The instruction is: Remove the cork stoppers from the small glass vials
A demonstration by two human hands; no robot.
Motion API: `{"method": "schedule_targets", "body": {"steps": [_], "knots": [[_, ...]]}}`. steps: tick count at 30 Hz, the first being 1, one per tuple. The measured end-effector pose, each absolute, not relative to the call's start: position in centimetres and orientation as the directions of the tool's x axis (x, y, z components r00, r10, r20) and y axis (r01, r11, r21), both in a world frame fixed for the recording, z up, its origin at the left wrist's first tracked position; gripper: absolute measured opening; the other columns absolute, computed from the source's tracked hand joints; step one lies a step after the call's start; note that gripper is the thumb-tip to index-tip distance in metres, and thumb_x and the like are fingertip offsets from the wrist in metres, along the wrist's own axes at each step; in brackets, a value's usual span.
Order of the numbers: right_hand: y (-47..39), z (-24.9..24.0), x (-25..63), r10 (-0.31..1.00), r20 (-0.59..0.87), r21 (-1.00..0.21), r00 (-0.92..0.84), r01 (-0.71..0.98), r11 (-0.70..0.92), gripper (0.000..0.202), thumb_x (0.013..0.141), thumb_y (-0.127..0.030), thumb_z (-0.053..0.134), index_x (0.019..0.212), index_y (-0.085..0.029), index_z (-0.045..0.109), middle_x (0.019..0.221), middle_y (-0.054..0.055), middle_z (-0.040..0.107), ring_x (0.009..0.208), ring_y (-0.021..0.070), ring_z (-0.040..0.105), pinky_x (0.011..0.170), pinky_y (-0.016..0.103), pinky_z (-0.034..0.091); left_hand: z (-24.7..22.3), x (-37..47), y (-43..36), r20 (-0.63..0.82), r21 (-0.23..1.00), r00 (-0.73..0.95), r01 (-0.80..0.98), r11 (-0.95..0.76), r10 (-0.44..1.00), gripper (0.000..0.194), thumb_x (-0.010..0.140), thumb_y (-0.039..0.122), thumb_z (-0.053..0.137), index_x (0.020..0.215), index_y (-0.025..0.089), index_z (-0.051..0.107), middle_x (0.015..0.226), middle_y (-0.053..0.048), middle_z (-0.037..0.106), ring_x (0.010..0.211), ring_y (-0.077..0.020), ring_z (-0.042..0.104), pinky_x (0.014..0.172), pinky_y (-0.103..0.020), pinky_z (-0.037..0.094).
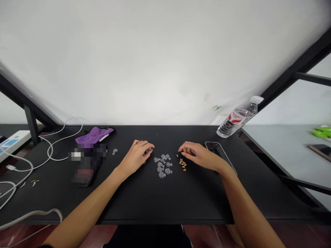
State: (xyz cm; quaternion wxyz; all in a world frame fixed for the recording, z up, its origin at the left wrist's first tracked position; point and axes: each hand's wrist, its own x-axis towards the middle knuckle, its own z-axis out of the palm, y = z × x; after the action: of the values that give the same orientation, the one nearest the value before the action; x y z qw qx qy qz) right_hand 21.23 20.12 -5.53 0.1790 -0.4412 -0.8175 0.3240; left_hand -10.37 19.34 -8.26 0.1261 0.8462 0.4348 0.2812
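Observation:
My left hand (138, 154) is over the black table, its thumb and fingers closed around a small shiny clear piece (148, 150) that looks like a tiny glass bottle, mostly hidden by the fingers. Just right of it lies a loose cluster of tiny clear glass bottles (168, 171), several of them on their sides. Beyond these is a small pile of tan corks (182, 164). My right hand (193, 153) hovers beside the corks with fingers curled and thumb apart from the index finger; nothing shows between them. A single cork (177, 155) sits below its fingertips.
A water bottle (236, 119) leans at the back right, and a phone (219, 151) lies partly under my right forearm. To the left are a purple cloth (93, 135), a dark blurred device (89, 172), one stray clear bottle (114, 151) and white cables (51, 151).

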Motion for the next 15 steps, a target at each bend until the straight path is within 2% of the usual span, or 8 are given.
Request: {"method": "schedule_targets", "body": {"steps": [3,5,8,11,15], "knots": [[20.0,-5.7,20.5,0.804,0.064,-0.662,-0.591,0.578,0.477,0.028,0.101,-0.041,0.053,0.108,-0.020,0.071,0.099,0.007,0.063,0.084,0.0198,0.059,0.079,0.033,0.048,-8.3,-10.1,19.1,0.410,0.486,0.436,0.639,-0.596,0.801,0.020,0.099,0.016,0.060,0.116,0.023,0.068,0.100,-0.002,0.070,0.093,-0.0191,0.062,0.092,-0.035,0.043],[19.9,-5.8,20.2,0.784,0.073,-0.654,-0.616,0.564,0.504,0.027,0.101,-0.040,0.053,0.108,-0.021,0.072,0.104,0.009,0.065,0.090,0.0216,0.060,0.085,0.035,0.048,-8.2,-9.9,18.7,0.444,0.504,0.412,0.620,-0.601,0.796,0.021,0.099,0.017,0.060,0.116,0.024,0.069,0.102,-0.004,0.070,0.095,-0.0202,0.060,0.090,-0.035,0.046],[19.8,-5.8,19.9,0.770,0.073,-0.652,-0.634,0.554,0.518,0.027,0.102,-0.039,0.053,0.100,-0.021,0.073,0.101,0.008,0.068,0.091,0.0219,0.060,0.087,0.036,0.047,-8.0,-9.5,18.2,0.480,0.524,0.389,0.591,-0.613,0.786,0.022,0.100,0.017,0.057,0.118,0.025,0.068,0.105,-0.004,0.069,0.094,-0.0197,0.059,0.087,-0.033,0.049],[19.8,-5.7,19.8,0.784,0.062,-0.656,-0.618,0.567,0.498,0.030,0.102,-0.040,0.054,0.091,-0.020,0.073,0.093,0.007,0.069,0.085,0.0211,0.060,0.082,0.035,0.047,-7.9,-9.1,17.8,0.481,0.549,0.403,0.554,-0.626,0.778,0.023,0.100,0.016,0.055,0.118,0.025,0.068,0.106,-0.004,0.069,0.092,-0.0182,0.062,0.085,-0.032,0.051],[19.7,-5.5,19.8,0.787,0.084,-0.652,-0.611,0.564,0.507,0.029,0.102,-0.040,0.054,0.090,-0.021,0.072,0.092,0.006,0.069,0.087,0.0217,0.061,0.083,0.035,0.046,-8.0,-8.9,17.6,0.486,0.579,0.414,0.507,-0.639,0.770,0.025,0.099,0.016,0.055,0.119,0.025,0.067,0.105,-0.005,0.068,0.089,-0.0169,0.065,0.082,-0.030,0.053]]}}
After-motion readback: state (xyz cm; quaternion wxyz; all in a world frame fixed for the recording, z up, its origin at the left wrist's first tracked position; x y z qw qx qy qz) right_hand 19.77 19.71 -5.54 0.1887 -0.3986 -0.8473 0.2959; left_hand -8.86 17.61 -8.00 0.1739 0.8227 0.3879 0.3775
